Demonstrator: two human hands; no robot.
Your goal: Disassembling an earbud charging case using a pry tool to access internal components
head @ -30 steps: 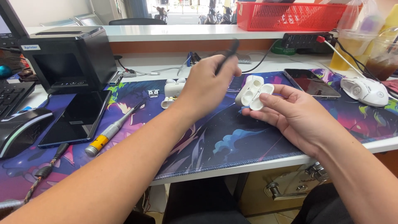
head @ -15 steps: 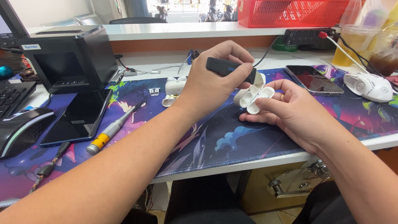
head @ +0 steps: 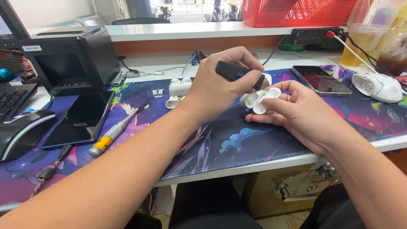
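My left hand (head: 220,87) grips a black-handled tool (head: 235,72), its thin tip angled down onto the small white earbud case shell (head: 259,99). My right hand (head: 296,112) holds that white shell from below and the right, above the colourful desk mat (head: 237,135). Both hands touch over the mat's middle. Another opened white earbud case with loose parts (head: 178,91) lies just left of my left hand.
A black printer (head: 72,57) and dark tablet (head: 80,118) sit at left, with a yellow-handled screwdriver (head: 114,133) beside them. A phone (head: 321,79), white mouse (head: 377,87), drinks (head: 360,46) and red basket (head: 296,12) are at right and back. A black mouse (head: 19,133) lies far left.
My left hand has swung the black tool down from an upright grip so that its tip meets the white shell. My right hand has lifted the shell slightly toward it.
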